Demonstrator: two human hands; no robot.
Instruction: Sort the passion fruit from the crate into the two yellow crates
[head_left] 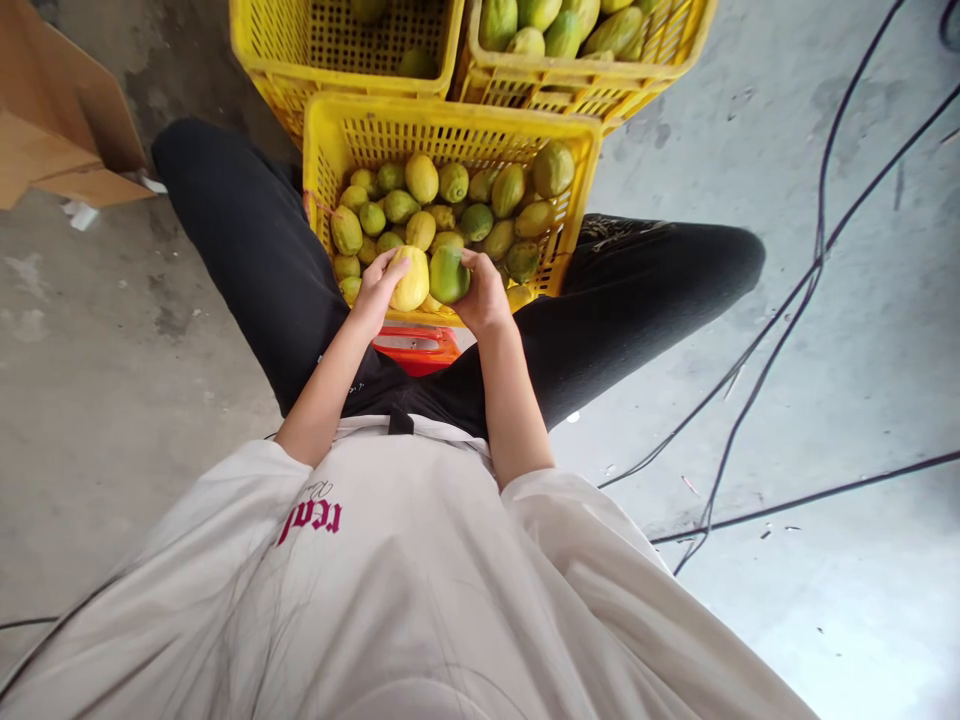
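A yellow papaya (410, 279) is in my left hand (377, 288), with the thumb laid over its upper side and the fingers mostly hidden behind it. My right hand (484, 290) is closed around a green papaya (448, 275) from its right side. The two fruits are side by side, a narrow gap between them. Both are over the near edge of a yellow plastic crate (450, 118), which holds many papayas (421, 178) in mixed green and yellow. The crate is between my spread knees.
Behind it are two more yellow crates: the left one (345, 80) shows a few dark green fruits, the right one (577, 70) is heaped with papayas. A red plastic stool (420, 345) shows beneath me. A cardboard box (67, 110) lies at left; black cables (817, 262) cross the floor at right.
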